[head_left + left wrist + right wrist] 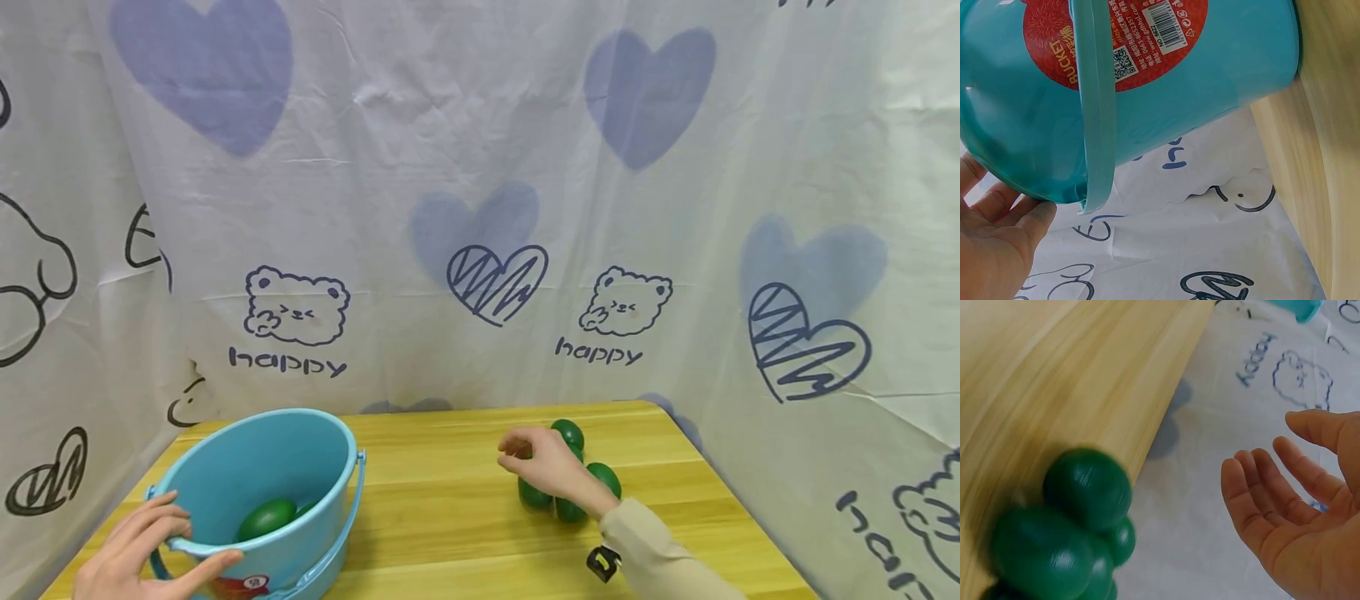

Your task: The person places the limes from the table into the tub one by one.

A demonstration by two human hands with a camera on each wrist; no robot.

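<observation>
At the left of the head view a light blue plastic bucket (307,546) stands on the table. My left hand (138,550) grips its rim, with the thumb along the front side. Inside the bucket lie glossy dark green egg-shaped objects (266,518), partly hidden by the wall. My right hand (555,467) is above a cluster of similar green egg-shaped objects (603,477) on the right, its fingers loosely bent. The right wrist view shows nothing in that hand (1297,519), apart from the green objects (1044,553).
The bucket's handle (356,500) hangs down its side. A red label (1147,37) is on the outer wall. The yellow wood-grain table (427,492) extends between bucket and cluster. White printed curtains (465,125) enclose the back and both sides.
</observation>
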